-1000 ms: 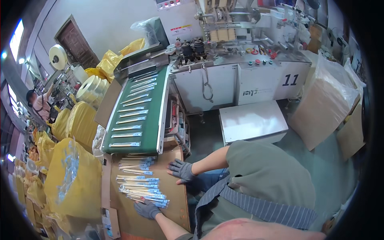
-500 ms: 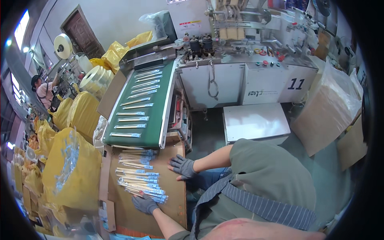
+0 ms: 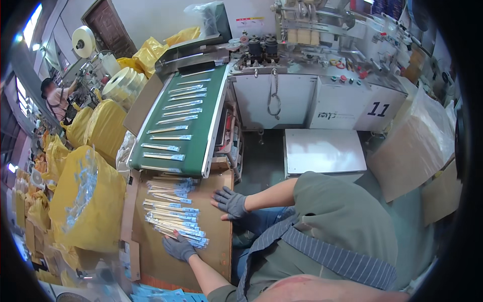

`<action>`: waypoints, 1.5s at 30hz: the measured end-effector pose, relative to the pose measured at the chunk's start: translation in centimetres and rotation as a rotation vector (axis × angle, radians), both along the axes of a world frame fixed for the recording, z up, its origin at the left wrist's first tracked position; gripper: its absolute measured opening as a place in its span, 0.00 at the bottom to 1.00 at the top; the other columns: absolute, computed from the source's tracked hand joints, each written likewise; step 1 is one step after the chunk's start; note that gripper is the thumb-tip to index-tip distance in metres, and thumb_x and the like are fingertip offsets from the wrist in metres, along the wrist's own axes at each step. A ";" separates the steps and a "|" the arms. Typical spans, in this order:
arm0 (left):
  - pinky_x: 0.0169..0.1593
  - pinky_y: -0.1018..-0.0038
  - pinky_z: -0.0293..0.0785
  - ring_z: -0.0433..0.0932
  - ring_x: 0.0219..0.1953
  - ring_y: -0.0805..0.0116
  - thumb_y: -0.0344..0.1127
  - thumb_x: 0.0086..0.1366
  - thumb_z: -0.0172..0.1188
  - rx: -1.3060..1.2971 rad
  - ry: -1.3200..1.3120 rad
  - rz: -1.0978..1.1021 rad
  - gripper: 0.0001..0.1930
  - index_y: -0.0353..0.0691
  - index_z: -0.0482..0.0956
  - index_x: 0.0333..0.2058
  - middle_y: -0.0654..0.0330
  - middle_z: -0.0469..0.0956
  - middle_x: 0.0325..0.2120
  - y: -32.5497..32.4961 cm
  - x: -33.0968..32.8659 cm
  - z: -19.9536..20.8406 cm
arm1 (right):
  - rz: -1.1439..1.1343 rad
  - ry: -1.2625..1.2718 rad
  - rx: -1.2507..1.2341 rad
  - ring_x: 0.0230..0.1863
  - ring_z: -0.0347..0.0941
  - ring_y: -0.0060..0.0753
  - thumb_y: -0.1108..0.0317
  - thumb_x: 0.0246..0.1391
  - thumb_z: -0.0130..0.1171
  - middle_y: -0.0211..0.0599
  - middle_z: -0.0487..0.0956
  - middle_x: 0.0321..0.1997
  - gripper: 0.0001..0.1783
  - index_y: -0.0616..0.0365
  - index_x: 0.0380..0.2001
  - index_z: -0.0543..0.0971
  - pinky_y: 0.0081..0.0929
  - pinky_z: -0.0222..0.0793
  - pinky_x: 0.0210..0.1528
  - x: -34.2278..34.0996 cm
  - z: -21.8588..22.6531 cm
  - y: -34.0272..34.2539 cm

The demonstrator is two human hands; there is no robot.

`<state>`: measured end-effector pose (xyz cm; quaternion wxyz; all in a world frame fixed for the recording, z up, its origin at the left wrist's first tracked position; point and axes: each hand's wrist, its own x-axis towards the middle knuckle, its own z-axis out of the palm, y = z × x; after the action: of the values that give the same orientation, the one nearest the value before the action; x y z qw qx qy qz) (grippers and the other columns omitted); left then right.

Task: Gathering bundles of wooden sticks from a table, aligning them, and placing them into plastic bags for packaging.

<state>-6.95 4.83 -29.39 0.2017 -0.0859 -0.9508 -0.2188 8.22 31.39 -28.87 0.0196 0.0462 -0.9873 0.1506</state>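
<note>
A loose pile of wrapped chopsticks (image 3: 173, 214) in clear sleeves with blue ends lies on a brown board (image 3: 201, 272). Against the pile's near edge rests my left hand (image 3: 179, 247), in a grey glove with bare fingertips. Its fingers are stretched out, touching the lowest packets without gripping any. My right hand (image 3: 230, 203), gloved alike, lies flat with fingers spread at the board's right edge, apart from the pile. Beyond the board, a green conveyor belt (image 3: 195, 146) carries a row of single chopstick packets, the nearest one at its lower end.
Yellow sacks (image 3: 86, 201) crowd the left side. A packaging machine (image 3: 282, 100) stands behind, with a white box (image 3: 326, 151) on the floor before it. At the right is a plastic-lined carton (image 3: 402, 156). Another person (image 3: 58, 100) works far left.
The packets on the belt have moved down toward the board, and the nearest is now at the belt's end. The view has shifted slightly. Both hands keep nearly the same places.
</note>
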 end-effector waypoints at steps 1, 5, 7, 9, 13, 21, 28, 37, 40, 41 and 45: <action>0.59 0.60 0.60 0.68 0.55 0.50 0.57 0.63 0.48 0.000 -0.001 -0.005 0.32 0.29 0.72 0.49 0.44 0.71 0.51 0.0 -0.1 0.1 | 0.015 -0.006 -0.008 0.71 0.39 0.61 0.38 0.54 0.41 0.59 0.48 0.69 0.46 0.63 0.64 0.52 0.57 0.29 0.68 -0.2 0.2 0.2; 0.59 0.59 0.59 0.67 0.55 0.49 0.56 0.63 0.49 -0.014 -0.009 0.007 0.31 0.30 0.72 0.50 0.44 0.70 0.52 0.3 0.0 -0.1 | -0.010 0.097 -0.005 0.70 0.42 0.59 0.41 0.55 0.42 0.58 0.51 0.68 0.43 0.64 0.63 0.55 0.55 0.33 0.68 0.6 0.9 0.3; 0.60 0.58 0.58 0.66 0.56 0.48 0.56 0.63 0.50 -0.015 -0.004 -0.010 0.31 0.31 0.71 0.51 0.44 0.69 0.53 0.1 0.0 0.1 | 0.023 0.135 -0.020 0.69 0.44 0.59 0.42 0.56 0.44 0.58 0.53 0.67 0.42 0.64 0.63 0.56 0.54 0.37 0.68 0.5 1.6 0.5; 0.60 0.58 0.58 0.66 0.56 0.48 0.56 0.63 0.49 0.005 -0.010 -0.027 0.31 0.31 0.70 0.51 0.44 0.69 0.53 0.3 0.1 0.9 | 0.263 0.246 -0.513 0.66 0.53 0.56 0.49 0.55 0.50 0.56 0.60 0.63 0.36 0.62 0.60 0.61 0.50 0.50 0.65 -0.4 4.2 2.0; 0.61 0.58 0.57 0.64 0.57 0.47 0.55 0.63 0.49 0.001 -0.028 -0.020 0.31 0.32 0.69 0.53 0.43 0.67 0.54 -0.1 0.9 1.0 | 0.384 0.750 -0.297 0.59 0.64 0.52 0.65 0.50 0.59 0.49 0.68 0.58 0.26 0.59 0.53 0.70 0.45 0.62 0.59 -8.2 13.3 9.4; 0.61 0.58 0.56 0.62 0.58 0.46 0.50 0.62 0.52 0.011 -0.043 -0.024 0.30 0.33 0.67 0.55 0.43 0.65 0.56 0.4 1.3 1.8 | -0.889 0.286 0.103 0.60 0.63 0.53 0.36 0.52 0.47 0.44 0.68 0.61 0.40 0.55 0.58 0.68 0.37 0.57 0.61 -26.1 15.4 34.0; 0.62 0.59 0.55 0.63 0.58 0.46 0.49 0.62 0.53 0.045 -0.045 -0.086 0.29 0.33 0.66 0.56 0.43 0.65 0.56 1.0 1.3 2.8 | -0.809 -0.020 -0.040 0.62 0.61 0.50 0.33 0.53 0.43 0.51 0.65 0.62 0.42 0.58 0.58 0.67 0.33 0.56 0.63 -29.0 13.9 38.8; 0.60 0.59 0.58 0.64 0.57 0.45 0.43 0.60 0.56 -0.065 -0.017 -0.047 0.26 0.34 0.68 0.54 0.44 0.66 0.55 0.5 1.3 2.3 | 0.061 0.221 0.170 0.59 0.62 0.55 0.40 0.50 0.52 0.58 0.67 0.57 0.42 0.65 0.57 0.62 0.42 0.57 0.61 -21.6 14.3 8.5; 0.60 0.58 0.58 0.64 0.57 0.45 0.46 0.61 0.55 -0.072 0.006 0.004 0.27 0.35 0.67 0.55 0.44 0.66 0.55 0.5 1.1 0.9 | 0.154 0.254 0.160 0.58 0.63 0.53 0.40 0.48 0.54 0.54 0.69 0.55 0.43 0.65 0.56 0.63 0.41 0.55 0.61 -19.7 14.1 0.5; 0.60 0.58 0.57 0.63 0.57 0.44 0.50 0.62 0.53 -0.011 -0.055 0.073 0.29 0.34 0.66 0.55 0.43 0.66 0.55 1.2 0.7 0.3 | 0.162 0.255 0.156 0.58 0.63 0.53 0.40 0.48 0.54 0.54 0.69 0.55 0.43 0.65 0.56 0.63 0.41 0.55 0.61 -20.5 12.8 -1.3; 0.61 0.62 0.56 0.62 0.59 0.48 0.60 0.64 0.45 0.718 -0.434 0.264 0.36 0.28 0.65 0.54 0.40 0.66 0.54 6.8 -0.2 5.0 | -0.316 -0.285 -0.310 0.57 0.65 0.53 0.30 0.44 0.52 0.57 0.69 0.54 0.51 0.67 0.55 0.63 0.38 0.62 0.57 -27.2 8.4 -0.8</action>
<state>-7.11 11.59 -24.40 0.0404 0.1599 -0.8376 -0.5208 -19.01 30.54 -20.51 -0.0897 -0.1337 -0.9402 0.3001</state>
